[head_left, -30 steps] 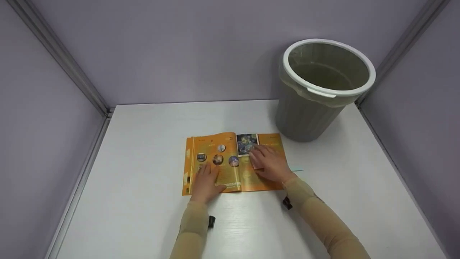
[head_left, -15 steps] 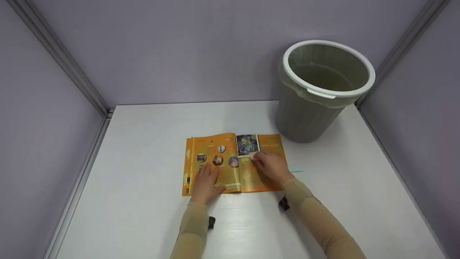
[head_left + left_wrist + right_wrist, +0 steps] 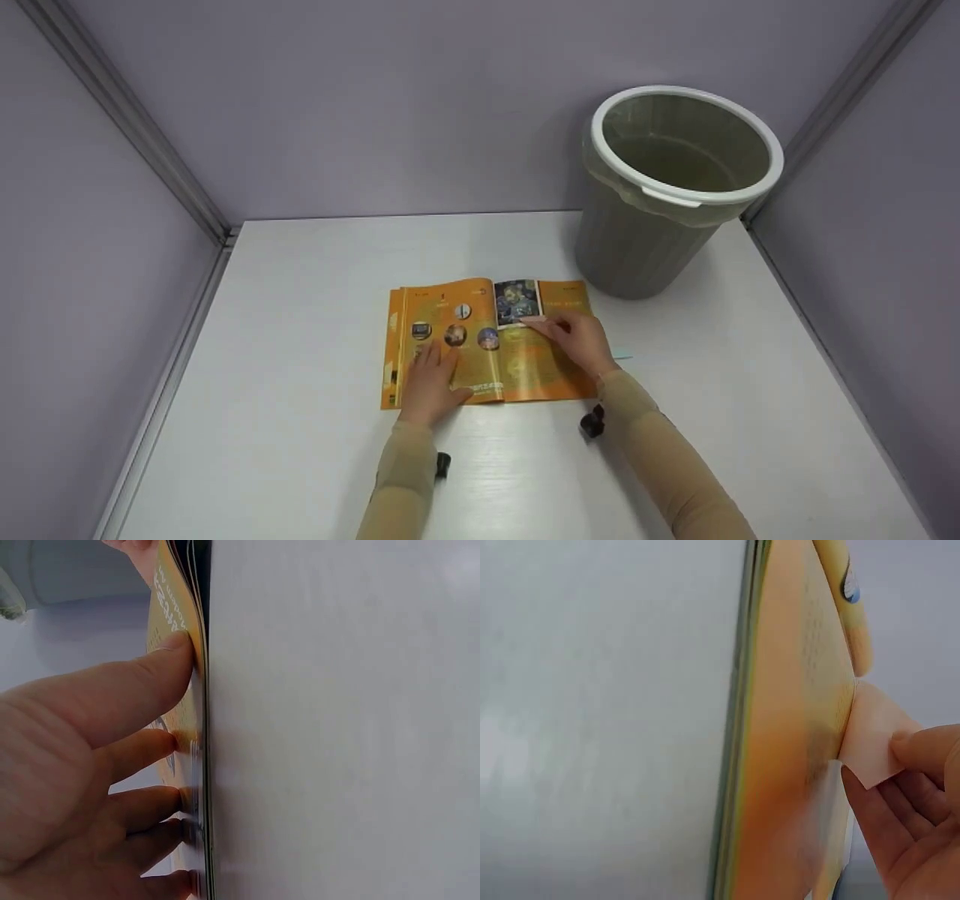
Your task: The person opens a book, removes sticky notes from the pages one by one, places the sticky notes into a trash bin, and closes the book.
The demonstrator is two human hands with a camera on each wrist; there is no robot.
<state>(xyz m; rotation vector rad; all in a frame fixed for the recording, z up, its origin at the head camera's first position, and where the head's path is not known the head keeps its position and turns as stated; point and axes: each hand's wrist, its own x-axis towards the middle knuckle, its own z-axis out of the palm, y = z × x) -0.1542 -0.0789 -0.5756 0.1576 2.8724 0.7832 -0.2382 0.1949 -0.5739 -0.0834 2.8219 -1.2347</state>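
Observation:
An orange magazine (image 3: 532,379) lies spread on the white table, with round pictures on its left page and a dark painting print at the top of its right page. My left hand (image 3: 431,386) rests on the lower left page with fingers spread; in the left wrist view its thumb (image 3: 161,667) presses near the page edge. Over the right page, my right hand (image 3: 586,341) pinches a small pale pink sticky note (image 3: 874,736) between thumb and fingers. The note's far edge meets the page just below the painting print, and its near part is lifted off the paper.
A grey trash bin (image 3: 637,255) with a white rim and a clear liner stands at the back right, behind the magazine. A thin teal strip (image 3: 622,356) sticks out past the magazine's right edge. Lilac walls (image 3: 375,112) enclose the table at the back and sides.
My right hand has gone from lying over the pink note with extended fingers to pinching it and lifting its near part. The left hand has stayed in place on the left page.

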